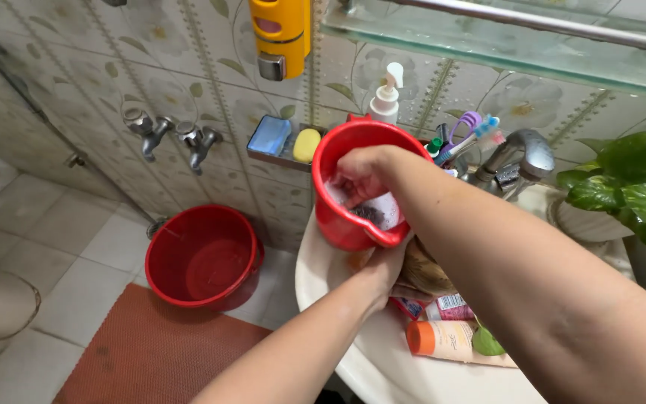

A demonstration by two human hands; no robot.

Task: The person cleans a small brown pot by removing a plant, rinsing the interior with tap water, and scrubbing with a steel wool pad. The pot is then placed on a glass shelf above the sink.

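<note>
Head view: the left hand grips the red mug from below, over the white sink. The right hand is inside, fingers curled; what they hold is hidden. The mug tilts, mouth facing the camera, long axis leaning. Firm support underneath would likely help the scrubbing reach the bottom.

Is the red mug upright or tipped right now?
Tipped: the red mug has its mouth facing the camera, the right hand inside, the left hand underneath.

Single head camera, looking steeply down, close over washbasin
</note>
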